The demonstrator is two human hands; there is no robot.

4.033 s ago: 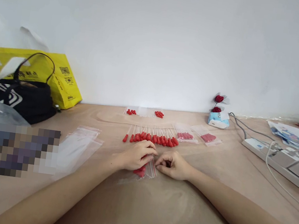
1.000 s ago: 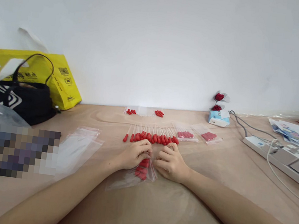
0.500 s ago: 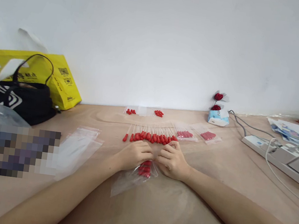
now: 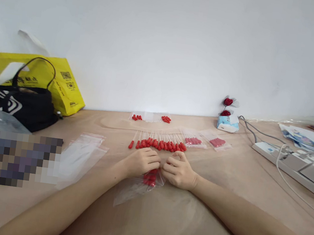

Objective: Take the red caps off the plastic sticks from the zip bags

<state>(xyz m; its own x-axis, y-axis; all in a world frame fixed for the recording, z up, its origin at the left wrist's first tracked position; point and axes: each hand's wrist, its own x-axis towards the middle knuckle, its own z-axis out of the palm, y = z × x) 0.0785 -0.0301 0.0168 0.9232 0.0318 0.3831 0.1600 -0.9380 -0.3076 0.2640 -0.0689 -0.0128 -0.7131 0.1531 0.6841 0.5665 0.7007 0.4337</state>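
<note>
A clear plastic bag (image 4: 128, 195) with several red-bulbed droppers (image 4: 149, 179) in it lies between my hands on the table. My left hand (image 4: 143, 162) is closed, its fingers bent over the bag's upper part and touching the bag. Curled fingers of my right hand (image 4: 178, 171) pinch at the bag's right side, thumb tucked under; the exact grip is hidden. Just beyond both hands runs a row of loose droppers (image 4: 167, 146), red bulbs towards me and thin pale stems pointing away.
Filled bags of red bulbs (image 4: 193, 141) lie behind right, more bulbs (image 4: 137, 117) by the wall. Flat zip bags (image 4: 82, 154) lie left. A power strip (image 4: 293, 160) with cables stands right, a tissue pack (image 4: 228, 123) behind. A yellow bag (image 4: 68, 90) and black bag (image 4: 39, 111) stand left.
My right hand has drawn slightly back from the row of droppers, its fingers lower beside the bag. The left hand stays about where it was.
</note>
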